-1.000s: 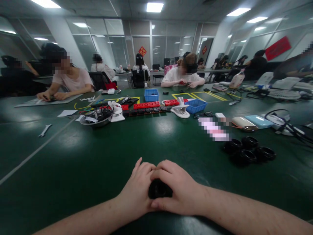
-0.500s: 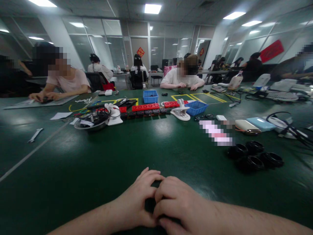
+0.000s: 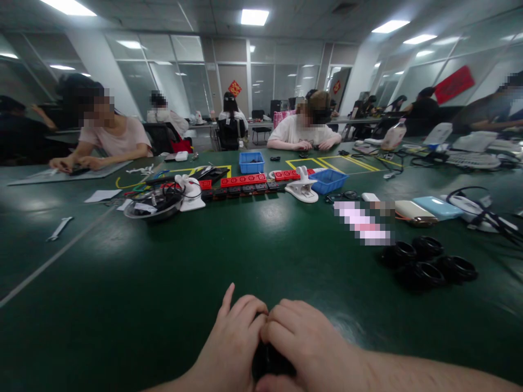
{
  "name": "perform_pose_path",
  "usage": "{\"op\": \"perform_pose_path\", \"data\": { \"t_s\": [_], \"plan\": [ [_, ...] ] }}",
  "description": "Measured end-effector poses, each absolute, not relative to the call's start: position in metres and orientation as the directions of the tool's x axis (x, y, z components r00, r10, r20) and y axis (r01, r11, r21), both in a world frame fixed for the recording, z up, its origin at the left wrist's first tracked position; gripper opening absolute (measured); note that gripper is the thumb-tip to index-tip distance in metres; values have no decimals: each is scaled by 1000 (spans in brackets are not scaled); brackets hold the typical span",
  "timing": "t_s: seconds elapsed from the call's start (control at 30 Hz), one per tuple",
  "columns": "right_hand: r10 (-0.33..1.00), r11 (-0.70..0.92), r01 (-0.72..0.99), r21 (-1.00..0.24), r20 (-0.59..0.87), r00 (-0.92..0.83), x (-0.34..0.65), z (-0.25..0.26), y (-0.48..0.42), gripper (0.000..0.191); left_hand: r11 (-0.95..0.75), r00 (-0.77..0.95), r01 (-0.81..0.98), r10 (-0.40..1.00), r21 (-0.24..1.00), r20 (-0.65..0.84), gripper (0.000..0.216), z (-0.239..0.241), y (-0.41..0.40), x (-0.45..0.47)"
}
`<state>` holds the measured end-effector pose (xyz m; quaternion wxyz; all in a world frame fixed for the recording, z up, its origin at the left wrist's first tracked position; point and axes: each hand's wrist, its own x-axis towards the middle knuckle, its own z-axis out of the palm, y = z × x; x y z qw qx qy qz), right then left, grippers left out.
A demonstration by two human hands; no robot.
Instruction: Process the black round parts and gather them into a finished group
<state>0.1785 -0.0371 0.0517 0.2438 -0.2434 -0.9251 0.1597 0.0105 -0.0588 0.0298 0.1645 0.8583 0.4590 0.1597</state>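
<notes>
Black and glossy, a small rounded piece (image 3: 269,363) sits at the bottom middle of the view, just above or on the table and enclosed between the wearer's two bare hands; whether it touches the tabletop, I cannot tell. The left hand (image 3: 235,345) wraps its left side with the little finger raised, and the right hand (image 3: 316,343) curls over its top and right side, thumb low in front, so both grasp this one piece, their fingers meeting above it. Around them spreads the green table (image 3: 204,256). Off to the right stand four black ring-shaped parts (image 3: 417,279) in a tight cluster, openings upward, and far to the left lies a wrench (image 3: 60,229). Beyond come a metal bowl (image 3: 153,216) heaped with dark cables, a white clip (image 3: 192,202) beside it, a second white clip (image 3: 302,190), and, between the clips, a row of red blocks (image 3: 244,179) above black ones. On the right, a cream case (image 3: 414,211) and a light-blue case (image 3: 437,207) lie side by side. Two blue trays (image 3: 329,182) sit behind the row, one to each side of its right half. Past these, a person in a white top (image 3: 281,132) and another in a pink top (image 3: 122,139) bend over handwork; farther still are glass partitions (image 3: 275,81) under bright ceiling lights (image 3: 254,17).
</notes>
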Motion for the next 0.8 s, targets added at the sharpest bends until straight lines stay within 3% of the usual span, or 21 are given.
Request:
{"op": "perform_pose_path", "data": {
  "t_s": [0.1, 0.3, 0.53, 0.67, 0.73, 0.8],
  "plan": [
    [522, 818, 372, -439, 295, -800, 179, 56, -35, 30, -522, 529, 729, 840, 444, 118, 38, 28, -56, 9],
    [453, 808, 241, -537, 307, -837, 182, 68, -26, 20, -585, 623, 653, 776, 481, 98, 41, 38, -43, -1],
    [310, 856, 104, -506, 342, -887, 181, 64, -24, 18, -596, 675, 639, 738, 486, 17, 33, 41, -34, -7],
    [246, 881, 44, -472, 377, -893, 182, 66, -21, 22, -622, 711, 599, 703, 505, 23, 61, 36, -31, -12],
    [268, 879, 47, -474, 410, -872, 184, 65, -19, 27, -614, 699, 599, 714, 514, 40, 77, 32, -30, -13],
    [328, 865, 72, -497, 451, -830, 184, 60, -19, 29, -593, 656, 627, 752, 505, 68, 77, 28, -30, -11]
  ]
}}
